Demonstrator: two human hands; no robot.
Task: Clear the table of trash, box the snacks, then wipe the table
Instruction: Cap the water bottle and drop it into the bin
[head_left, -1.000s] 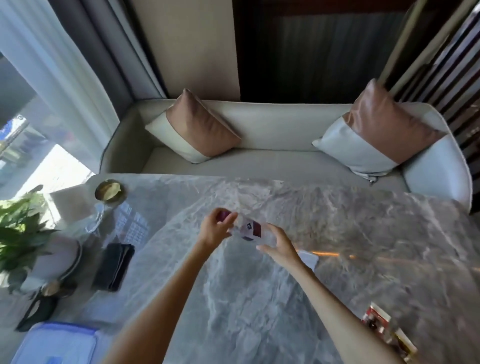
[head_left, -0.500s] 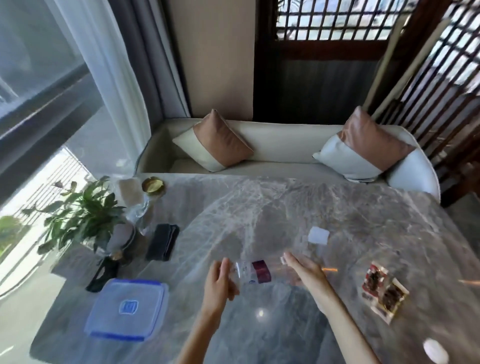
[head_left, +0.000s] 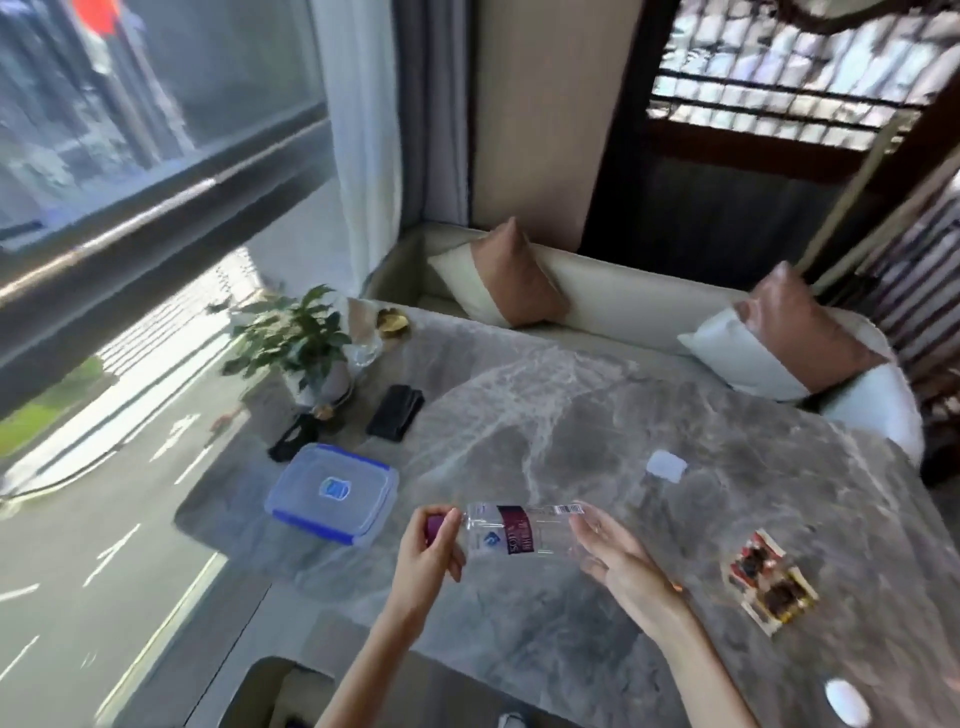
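Note:
I hold a clear, empty plastic bottle (head_left: 519, 530) with a dark red label sideways above the near part of the grey marble table (head_left: 571, 415). My left hand (head_left: 431, 551) pinches its purple cap end. My right hand (head_left: 618, 561) cups the bottle's base with fingers spread. A clear lidded box with blue clips (head_left: 332, 491) lies closed to the left. Two snack packets (head_left: 771, 584) lie to the right. A small white wrapper (head_left: 666, 466) lies beyond the bottle, and a white object (head_left: 847, 709) sits at the near right edge.
At the table's far left stand a potted plant (head_left: 298, 343), a glass (head_left: 366, 351), a gold dish (head_left: 392, 322), a black folded cloth (head_left: 396, 418) and a black item (head_left: 291, 441). A cream sofa (head_left: 623, 301) with two cushions runs behind. A big window is left.
The view has swung left and back, so more of the window and table's near edge show. The bottle stays between both hands, closer to me and nearer the lidded box.

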